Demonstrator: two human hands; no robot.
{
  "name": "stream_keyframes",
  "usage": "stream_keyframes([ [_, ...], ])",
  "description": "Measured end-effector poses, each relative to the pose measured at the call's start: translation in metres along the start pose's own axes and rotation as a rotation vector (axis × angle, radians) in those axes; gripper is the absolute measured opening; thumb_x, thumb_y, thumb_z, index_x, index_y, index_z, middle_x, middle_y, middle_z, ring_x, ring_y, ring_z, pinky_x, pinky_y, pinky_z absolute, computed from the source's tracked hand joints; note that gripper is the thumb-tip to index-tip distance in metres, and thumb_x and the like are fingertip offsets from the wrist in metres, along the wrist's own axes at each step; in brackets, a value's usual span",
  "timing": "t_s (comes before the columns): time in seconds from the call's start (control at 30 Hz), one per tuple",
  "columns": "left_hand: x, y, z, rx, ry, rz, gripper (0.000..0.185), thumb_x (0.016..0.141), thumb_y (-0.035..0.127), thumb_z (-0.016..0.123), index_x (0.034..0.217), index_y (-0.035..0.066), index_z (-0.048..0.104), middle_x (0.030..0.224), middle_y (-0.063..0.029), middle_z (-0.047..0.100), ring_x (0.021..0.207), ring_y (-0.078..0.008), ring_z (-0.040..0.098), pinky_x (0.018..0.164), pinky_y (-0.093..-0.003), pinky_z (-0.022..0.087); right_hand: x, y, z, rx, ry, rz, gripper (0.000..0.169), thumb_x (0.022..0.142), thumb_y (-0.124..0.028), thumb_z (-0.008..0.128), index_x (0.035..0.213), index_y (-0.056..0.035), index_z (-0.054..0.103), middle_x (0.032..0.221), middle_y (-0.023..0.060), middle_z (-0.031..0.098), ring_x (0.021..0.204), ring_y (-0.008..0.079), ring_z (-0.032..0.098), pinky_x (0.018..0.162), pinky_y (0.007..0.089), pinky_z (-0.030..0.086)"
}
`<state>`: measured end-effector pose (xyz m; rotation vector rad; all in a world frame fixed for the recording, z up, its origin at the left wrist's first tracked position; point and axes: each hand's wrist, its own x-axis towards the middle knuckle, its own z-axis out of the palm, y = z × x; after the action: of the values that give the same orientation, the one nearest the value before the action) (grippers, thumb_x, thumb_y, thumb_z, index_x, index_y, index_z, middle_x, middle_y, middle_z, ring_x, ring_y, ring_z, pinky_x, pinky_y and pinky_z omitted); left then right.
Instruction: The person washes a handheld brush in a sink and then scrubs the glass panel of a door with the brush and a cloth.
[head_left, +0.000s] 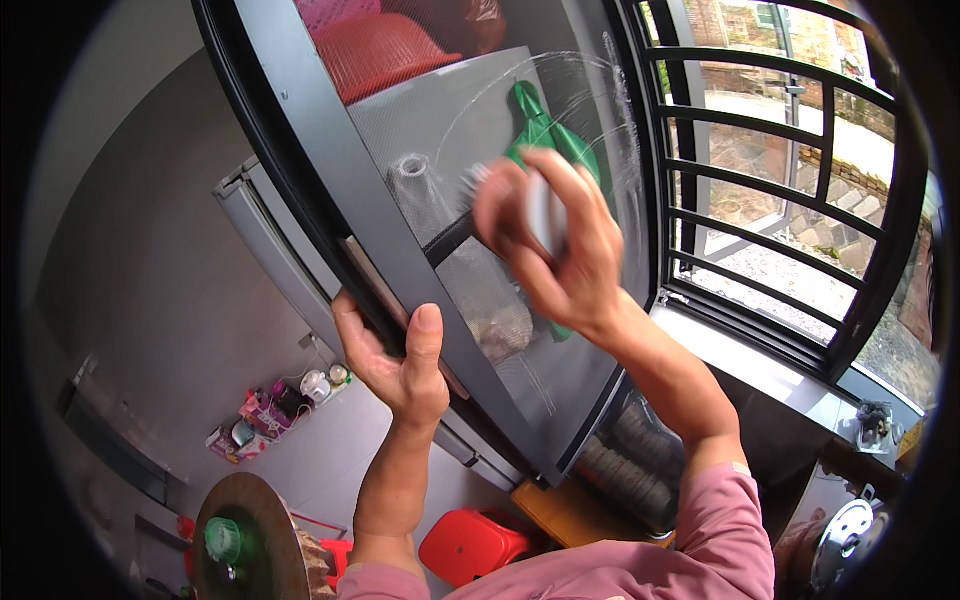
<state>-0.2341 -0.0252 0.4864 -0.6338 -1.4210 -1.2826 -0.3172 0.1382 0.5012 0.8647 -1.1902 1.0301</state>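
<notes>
My left hand (397, 360) grips the edge of a dark-framed glass door (442, 315), its thumb on the frame and its fingers round the outer side. Over the glass is my right hand (559, 240), blurred, with its fingers curled round a whitish object (546, 214) whose kind I cannot tell. White streaks (592, 60) mark the upper right of the pane. Through the glass show a red plastic basin (382, 56), a green plastic bag (551, 135) and a clear bag with contents (499, 322).
A barred window (772, 157) stands at the right above a sill (750, 360). Below are a red stool (472, 547), a wooden bench (570, 517) and a round table (247, 540). A lidded metal pot (844, 540) is lower right. Small packages (262, 416) lie at left.
</notes>
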Motion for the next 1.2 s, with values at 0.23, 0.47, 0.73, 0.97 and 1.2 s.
stream_keyframes([
  [0.23, -0.001, 0.004, -0.002, 0.018, -0.026, -0.032, 0.062, 0.087, 0.026, 0.072, 0.129, -0.008, 0.042, 0.116, -0.0118, 0.053, 0.102, -0.0174, 0.053, 0.093, -0.0306, 0.043, 0.077, 0.019, 0.043, -0.073, 0.062, -0.091, 0.047, 0.079, -0.021, 0.070, 0.120, -0.0060, 0.053, 0.093, 0.0178, 0.065, 0.082, 0.0374, 0.067, 0.065, 0.0436, 0.055],
  [0.47, -0.003, 0.000, 0.000, 0.044, -0.022, -0.027, 0.061, 0.088, 0.029, 0.069, 0.128, -0.009, 0.043, 0.114, -0.0110, 0.054, 0.100, -0.0157, 0.051, 0.094, -0.0286, 0.041, 0.082, 0.175, 0.007, -0.486, 0.102, 0.354, 0.051, 0.096, -0.043, 0.054, 0.129, -0.0033, 0.056, 0.104, 0.0261, 0.069, 0.095, 0.0422, 0.069, 0.081, 0.0467, 0.055],
  [0.73, -0.003, -0.008, -0.012, 0.034, -0.080, -0.006, 0.063, 0.085, 0.026, 0.073, 0.128, -0.006, 0.040, 0.116, -0.0124, 0.050, 0.102, -0.0176, 0.050, 0.092, -0.0326, 0.043, 0.091, 0.307, -0.046, -0.443, 0.097, 0.492, 0.064, 0.092, -0.058, 0.052, 0.125, -0.0048, 0.062, 0.121, 0.0218, 0.066, 0.116, 0.0379, 0.061, 0.100, 0.0426, 0.044],
  [0.97, -0.002, -0.006, -0.013, -0.015, -0.073, -0.078, 0.061, 0.085, 0.025, 0.074, 0.126, -0.005, 0.040, 0.115, -0.0097, 0.049, 0.102, -0.0160, 0.048, 0.091, -0.0314, 0.042, 0.102, 0.297, -0.017, -0.435, 0.113, 0.581, 0.065, 0.090, -0.057, 0.053, 0.117, 0.0009, 0.066, 0.112, 0.0256, 0.067, 0.109, 0.0385, 0.063, 0.096, 0.0428, 0.045],
  [1.2, 0.000, -0.003, -0.014, -0.003, -0.062, -0.044, 0.061, 0.085, 0.028, 0.075, 0.125, -0.004, 0.042, 0.111, -0.0080, 0.050, 0.099, -0.0153, 0.049, 0.092, -0.0301, 0.041, 0.114, 0.086, 0.048, -0.054, 0.117, 0.301, 0.028, 0.093, -0.029, 0.056, 0.099, -0.0033, 0.063, 0.084, 0.0156, 0.066, 0.077, 0.0335, 0.067, 0.070, 0.0407, 0.052],
])
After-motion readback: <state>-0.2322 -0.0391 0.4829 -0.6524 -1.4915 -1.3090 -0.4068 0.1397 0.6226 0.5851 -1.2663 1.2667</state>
